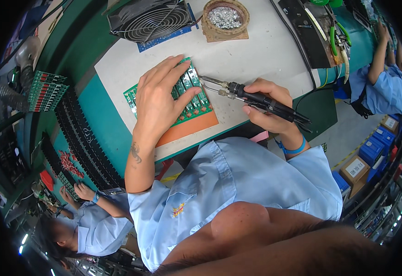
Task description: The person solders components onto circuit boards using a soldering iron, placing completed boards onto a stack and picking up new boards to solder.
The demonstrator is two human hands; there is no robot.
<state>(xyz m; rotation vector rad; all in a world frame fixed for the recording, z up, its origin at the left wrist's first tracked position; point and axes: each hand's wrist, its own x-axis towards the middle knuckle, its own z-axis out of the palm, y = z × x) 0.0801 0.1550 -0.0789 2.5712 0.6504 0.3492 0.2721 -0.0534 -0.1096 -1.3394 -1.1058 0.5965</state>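
Left grip [157, 89]: spread over the green circuit board [191, 85]
Right grip [271, 106]: pinching a black soldering iron [250, 95]
Green circuit board: beneath left grip, left of right grip
Iron's tip: left of right grip

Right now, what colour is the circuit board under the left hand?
Green circuit board, best in the head view.

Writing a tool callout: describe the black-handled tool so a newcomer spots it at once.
Start at the large pale work surface in the upper middle. Over its near edge, the right hand grips a black-handled tool whose front points toward the green circuit boards. Unlike those flat boards, it is long and slim, with a metal front tube and a second metal tube alongside.
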